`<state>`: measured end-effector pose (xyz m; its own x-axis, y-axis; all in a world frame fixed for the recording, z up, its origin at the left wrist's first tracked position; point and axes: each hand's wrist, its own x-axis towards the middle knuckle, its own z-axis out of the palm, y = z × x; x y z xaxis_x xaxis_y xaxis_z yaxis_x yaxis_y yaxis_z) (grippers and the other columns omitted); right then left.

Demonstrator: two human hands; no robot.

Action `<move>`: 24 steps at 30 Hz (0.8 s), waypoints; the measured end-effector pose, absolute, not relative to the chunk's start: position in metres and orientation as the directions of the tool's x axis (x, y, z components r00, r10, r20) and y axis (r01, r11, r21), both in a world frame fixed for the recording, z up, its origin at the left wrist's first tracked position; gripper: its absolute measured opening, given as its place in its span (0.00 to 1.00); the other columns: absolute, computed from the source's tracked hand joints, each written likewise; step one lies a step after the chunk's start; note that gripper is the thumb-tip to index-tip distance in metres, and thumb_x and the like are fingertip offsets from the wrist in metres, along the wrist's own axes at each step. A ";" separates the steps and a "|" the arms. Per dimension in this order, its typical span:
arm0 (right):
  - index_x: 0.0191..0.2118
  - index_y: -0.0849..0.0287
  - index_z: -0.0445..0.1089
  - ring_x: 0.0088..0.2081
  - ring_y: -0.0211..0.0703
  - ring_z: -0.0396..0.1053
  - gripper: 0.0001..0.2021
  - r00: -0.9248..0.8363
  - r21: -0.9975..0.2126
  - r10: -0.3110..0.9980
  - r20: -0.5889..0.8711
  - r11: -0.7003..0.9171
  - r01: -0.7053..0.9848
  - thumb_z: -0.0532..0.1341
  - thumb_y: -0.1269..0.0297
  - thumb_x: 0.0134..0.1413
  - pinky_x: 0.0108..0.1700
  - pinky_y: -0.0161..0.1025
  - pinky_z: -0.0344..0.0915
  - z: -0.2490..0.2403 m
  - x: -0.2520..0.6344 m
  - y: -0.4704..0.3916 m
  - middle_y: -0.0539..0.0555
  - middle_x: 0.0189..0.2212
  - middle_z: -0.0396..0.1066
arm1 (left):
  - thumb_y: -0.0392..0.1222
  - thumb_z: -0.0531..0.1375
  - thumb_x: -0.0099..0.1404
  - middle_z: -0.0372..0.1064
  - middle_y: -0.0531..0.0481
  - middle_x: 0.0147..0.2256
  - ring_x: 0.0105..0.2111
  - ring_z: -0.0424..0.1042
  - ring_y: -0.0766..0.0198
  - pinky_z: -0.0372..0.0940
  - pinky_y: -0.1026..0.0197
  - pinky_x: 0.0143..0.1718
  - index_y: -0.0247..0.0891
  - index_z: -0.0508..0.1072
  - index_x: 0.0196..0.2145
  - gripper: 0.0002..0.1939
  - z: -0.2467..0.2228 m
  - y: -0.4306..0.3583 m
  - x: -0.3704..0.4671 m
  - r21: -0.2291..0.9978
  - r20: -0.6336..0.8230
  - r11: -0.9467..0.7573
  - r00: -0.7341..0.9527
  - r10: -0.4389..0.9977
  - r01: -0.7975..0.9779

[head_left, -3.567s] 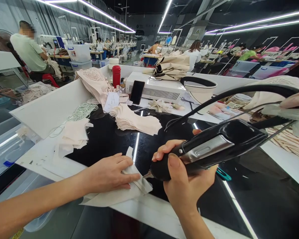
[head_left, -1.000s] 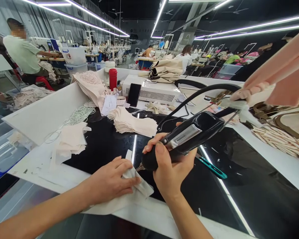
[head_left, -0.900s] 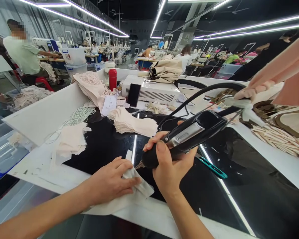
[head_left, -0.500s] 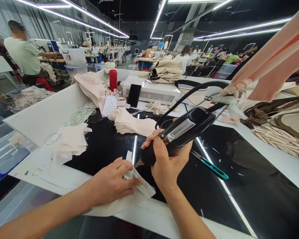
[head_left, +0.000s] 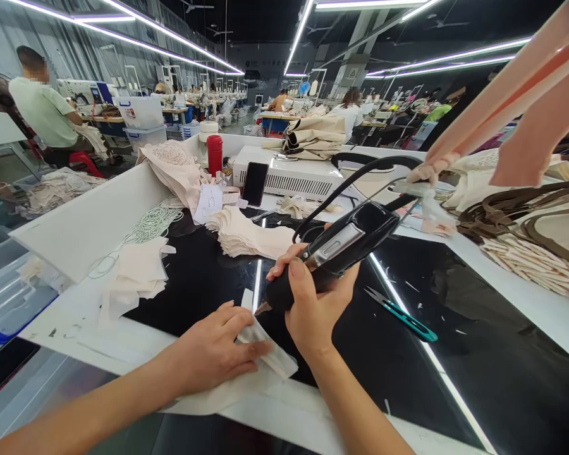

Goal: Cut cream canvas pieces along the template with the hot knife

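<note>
Left hand: flat, fingers spread, pressing down a pale fabric piece at the near edge of the bench; no closed grip, only downward pressure.
Right hand: grip wrapped fully round the black handheld tool, thumb on top, just right of the fabric piece.
Tool tip: the metal point sits at the fabric piece's upper edge; contact cannot be told.
Step in hand: by appearance, working the fabric's edge with the tip while the other hand pins it.
Next move calls for: firm pinning and a steady tip, fingers clear of it.
Right of the fabric piece: teal snips on the dark bench top.
Beyond it: stack of cut pieces, then a phone leaning on a white box, and a red flask.
</note>
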<state>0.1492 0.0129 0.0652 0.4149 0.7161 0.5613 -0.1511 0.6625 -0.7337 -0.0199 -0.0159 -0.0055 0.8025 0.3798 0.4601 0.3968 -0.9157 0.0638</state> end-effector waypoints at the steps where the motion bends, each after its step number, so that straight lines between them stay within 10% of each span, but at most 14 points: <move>1: 0.42 0.50 0.60 0.23 0.33 0.70 0.16 0.412 -0.734 0.718 0.560 0.661 -0.153 0.69 0.66 0.56 0.26 0.35 0.71 0.065 0.149 0.013 0.40 0.30 0.73 | 0.46 0.61 0.77 0.70 0.38 0.51 0.54 0.73 0.50 0.72 0.38 0.58 0.43 0.73 0.60 0.17 -0.006 -0.016 -0.020 0.066 0.459 -0.915 0.802 0.381 0.397; 24: 0.42 0.50 0.61 0.23 0.33 0.71 0.16 0.421 -0.716 0.694 0.584 0.685 -0.134 0.69 0.68 0.56 0.26 0.36 0.72 0.069 0.147 0.013 0.41 0.30 0.73 | 0.44 0.62 0.76 0.69 0.39 0.50 0.51 0.73 0.52 0.73 0.40 0.57 0.44 0.70 0.63 0.20 -0.004 -0.017 -0.024 0.067 0.450 -0.911 0.803 0.392 0.407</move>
